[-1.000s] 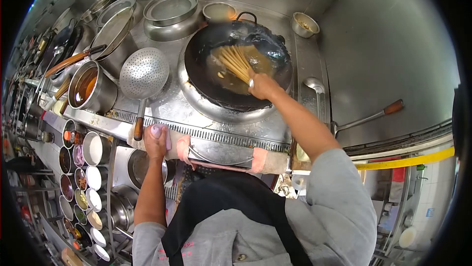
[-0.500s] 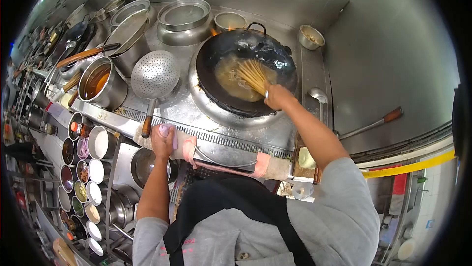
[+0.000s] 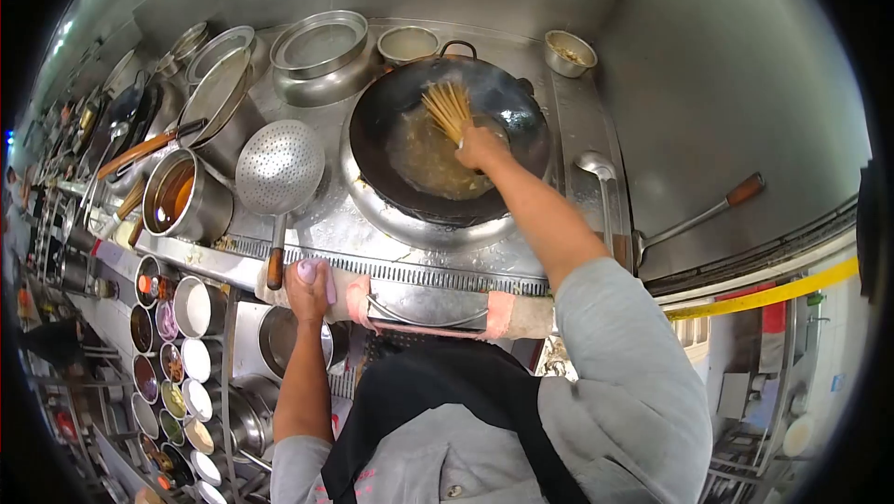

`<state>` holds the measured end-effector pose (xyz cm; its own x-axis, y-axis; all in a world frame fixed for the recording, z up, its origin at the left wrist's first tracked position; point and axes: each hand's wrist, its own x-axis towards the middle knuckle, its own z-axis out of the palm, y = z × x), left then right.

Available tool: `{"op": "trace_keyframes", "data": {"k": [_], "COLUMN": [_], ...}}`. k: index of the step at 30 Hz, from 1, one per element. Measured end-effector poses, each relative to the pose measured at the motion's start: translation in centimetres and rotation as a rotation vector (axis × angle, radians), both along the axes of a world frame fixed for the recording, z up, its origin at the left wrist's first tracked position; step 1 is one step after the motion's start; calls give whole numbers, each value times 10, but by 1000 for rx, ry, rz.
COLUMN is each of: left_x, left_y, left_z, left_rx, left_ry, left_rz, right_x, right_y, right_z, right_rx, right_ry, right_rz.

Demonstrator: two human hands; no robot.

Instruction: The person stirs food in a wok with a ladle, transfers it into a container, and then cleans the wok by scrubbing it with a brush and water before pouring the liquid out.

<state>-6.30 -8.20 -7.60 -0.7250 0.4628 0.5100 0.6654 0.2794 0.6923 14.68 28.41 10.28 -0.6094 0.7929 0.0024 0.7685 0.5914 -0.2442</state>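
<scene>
My right hand [image 3: 482, 147] is closed round a bamboo wok brush [image 3: 447, 111], reaching over the black wok [image 3: 374, 108]. The splayed bristles are over the far inner part of the wok, above cloudy brownish water [image 3: 419, 164]. Down at the front edge of the stove, my left hand [image 3: 304, 294] is closed on a bunched pinkish-purple cloth [image 3: 328, 286]. Just beside that hand lies the wooden handle of a perforated skimmer [image 3: 279, 165], flat on the steel top.
Left of the skimmer stands a pot of orange-brown liquid [image 3: 186, 197]. Lidded pots [image 3: 319, 48] and a small bowl [image 3: 570, 53] line the back. A ladle [image 3: 599, 169] lies right of the wok, and another [image 3: 698, 217] leans beyond it. Several ingredient tubs [image 3: 197, 307] stand lower left.
The brush has swung up and left, from the middle of the wok toward its far side, bristles now pointing away. My left hand stays on the cloth. The view has shifted slightly.
</scene>
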Motion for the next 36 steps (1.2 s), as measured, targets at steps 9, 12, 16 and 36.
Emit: {"op": "trace_keyframes", "data": {"k": [9,12,16,36], "left_x": [2,0,0,2], "left_y": [-1,-1,-1,-2], "left_z": [1,-1,-2,2], "left_rx": [23,25,25,71], "left_ry": [4,-20,-31,-37], "left_rz": [-16,-14,-11,-46], "right_x": [114,122,61,191], "right_y": [-50,-1,55,22], "right_z": [45,38,7,90], "right_rx": [-64,31,92,162], "right_ry": [-328,-344,-160,-322], "right_rz": [166,2,11,-48]}}
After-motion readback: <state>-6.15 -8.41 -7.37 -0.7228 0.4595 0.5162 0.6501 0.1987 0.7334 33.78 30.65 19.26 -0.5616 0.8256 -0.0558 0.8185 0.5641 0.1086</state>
